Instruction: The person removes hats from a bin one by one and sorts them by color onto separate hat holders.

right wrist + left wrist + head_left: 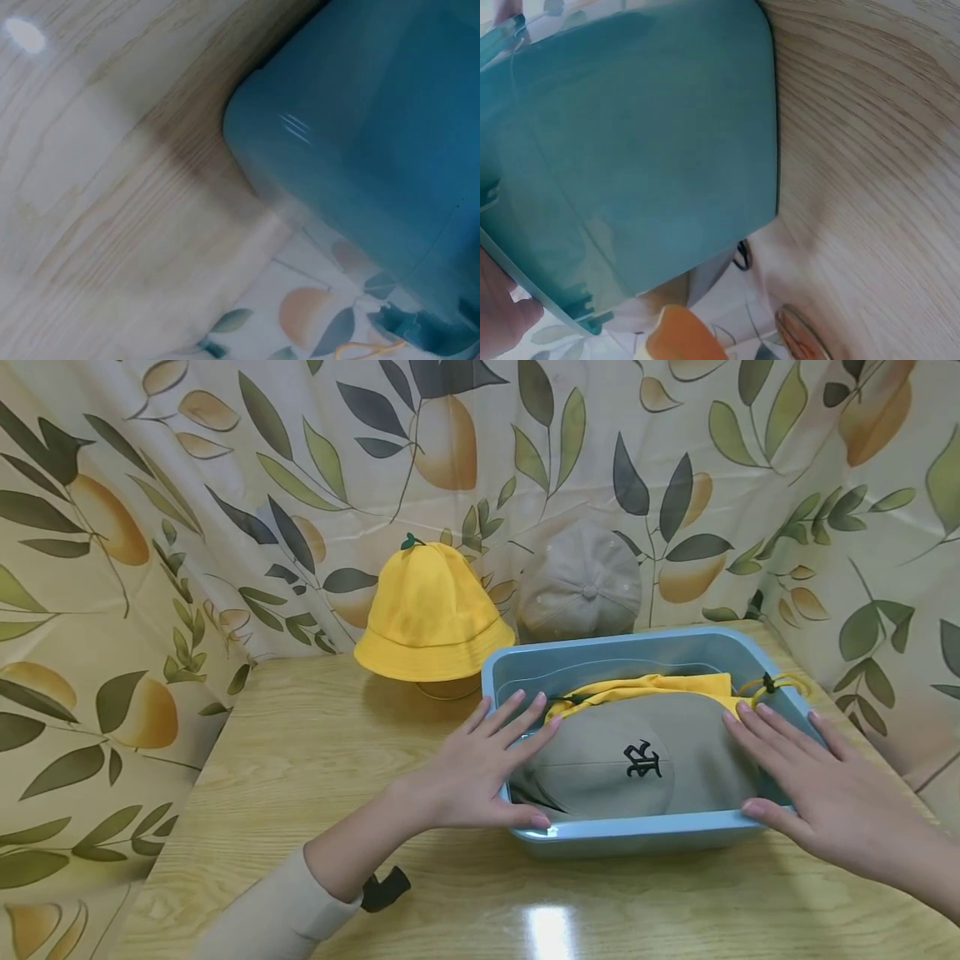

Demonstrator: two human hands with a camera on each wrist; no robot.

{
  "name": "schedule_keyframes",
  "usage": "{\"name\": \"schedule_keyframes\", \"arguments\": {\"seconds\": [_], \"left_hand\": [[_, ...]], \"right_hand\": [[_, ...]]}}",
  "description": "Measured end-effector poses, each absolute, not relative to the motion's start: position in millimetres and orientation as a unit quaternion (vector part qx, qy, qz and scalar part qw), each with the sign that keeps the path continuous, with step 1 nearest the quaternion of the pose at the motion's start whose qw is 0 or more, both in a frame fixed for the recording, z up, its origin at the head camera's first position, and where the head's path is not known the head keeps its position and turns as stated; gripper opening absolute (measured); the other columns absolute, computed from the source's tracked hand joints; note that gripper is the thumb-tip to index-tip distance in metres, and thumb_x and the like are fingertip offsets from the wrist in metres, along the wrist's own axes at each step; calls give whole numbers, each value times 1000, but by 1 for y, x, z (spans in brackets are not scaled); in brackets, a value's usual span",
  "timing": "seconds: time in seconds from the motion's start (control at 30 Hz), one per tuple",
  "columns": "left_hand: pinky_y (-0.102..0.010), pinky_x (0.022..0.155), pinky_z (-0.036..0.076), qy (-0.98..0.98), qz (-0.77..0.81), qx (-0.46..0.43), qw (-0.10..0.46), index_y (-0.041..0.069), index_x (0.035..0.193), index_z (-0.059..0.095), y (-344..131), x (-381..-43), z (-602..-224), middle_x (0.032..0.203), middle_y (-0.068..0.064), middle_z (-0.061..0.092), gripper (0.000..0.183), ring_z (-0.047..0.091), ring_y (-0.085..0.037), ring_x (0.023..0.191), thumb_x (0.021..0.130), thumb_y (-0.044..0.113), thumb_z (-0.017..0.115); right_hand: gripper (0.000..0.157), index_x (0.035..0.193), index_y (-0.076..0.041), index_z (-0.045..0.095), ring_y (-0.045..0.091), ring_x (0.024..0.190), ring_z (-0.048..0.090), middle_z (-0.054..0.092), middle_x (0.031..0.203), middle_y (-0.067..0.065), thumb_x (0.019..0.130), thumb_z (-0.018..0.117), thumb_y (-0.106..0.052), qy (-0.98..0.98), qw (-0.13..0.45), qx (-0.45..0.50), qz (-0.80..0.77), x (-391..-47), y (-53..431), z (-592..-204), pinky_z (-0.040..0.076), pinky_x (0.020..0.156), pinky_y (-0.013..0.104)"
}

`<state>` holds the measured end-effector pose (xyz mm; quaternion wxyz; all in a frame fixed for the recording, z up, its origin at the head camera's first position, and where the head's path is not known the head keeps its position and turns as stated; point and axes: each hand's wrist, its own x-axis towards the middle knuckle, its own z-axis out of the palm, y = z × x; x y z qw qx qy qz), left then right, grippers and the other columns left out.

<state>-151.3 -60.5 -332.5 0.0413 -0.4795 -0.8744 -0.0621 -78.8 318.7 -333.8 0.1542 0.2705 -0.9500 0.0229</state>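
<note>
A light blue plastic bin (645,828) stands on the table, its side wall filling much of both wrist views. On top inside it lies a grey-green baseball cap (592,768) with a black embroidered letter. Behind the cap shows yellow fabric (675,683) with a cord and a black toggle. My left hand (480,777) lies over the bin's left end, fingers spread and straight, thumb along the front rim. At the right end, my right hand (832,793) has straight fingers reaching over the rim to the cap's edge. Whatever lies beneath the cap is hidden.
Behind the bin, a yellow bucket hat (435,618) sits on a wire stand, beside a pale grey cap (581,581). A patterned cloth (315,460) hangs around the wooden table (300,735). A black strap piece (386,889) shows by the left wrist.
</note>
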Motion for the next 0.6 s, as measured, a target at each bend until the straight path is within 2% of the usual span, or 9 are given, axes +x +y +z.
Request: {"name": "schedule_keyframes", "arguments": {"seconds": [0.07, 0.1, 0.33, 0.6], "left_hand": [[-51, 117, 4, -874, -67, -480, 38, 22, 153, 5, -65, -152, -332, 158, 0, -9, 101, -14, -18, 144, 74, 84, -2], [-50, 117, 4, -874, -70, -479, 35, 22, 153, 6, -68, -152, -332, 158, 1, -8, 102, -14, -18, 145, 73, 85, -4], [-50, 117, 4, -876, -72, -476, 36, 21, 153, 10, -83, -151, -332, 159, 0, -5, 102, -12, -18, 145, 74, 85, -2], [-50, 117, 5, -877, -69, -474, 36, 21, 153, 9, -93, -149, -330, 159, -1, -3, 101, -10, -19, 145, 75, 85, -1]], "right_hand": [[87, 153, -18, 15, 5, 145, -3, 2, 159, -10, 86, 59, -52, -949, 151, 273, 34, -79, 314, -334, -8, 117, 43], [87, 153, -18, 16, 5, 145, -2, 2, 159, -10, 86, 59, -53, -948, 151, 277, 39, -79, 311, -335, -8, 116, 44], [85, 152, -14, 20, 9, 146, 2, 6, 160, -5, 88, 50, -60, -933, 165, 319, 41, -83, 299, -333, -7, 117, 44], [91, 149, -10, 28, 16, 146, 7, 13, 159, -2, 83, 48, -70, -911, 169, 375, 29, -93, 302, -329, -3, 118, 34]]}}
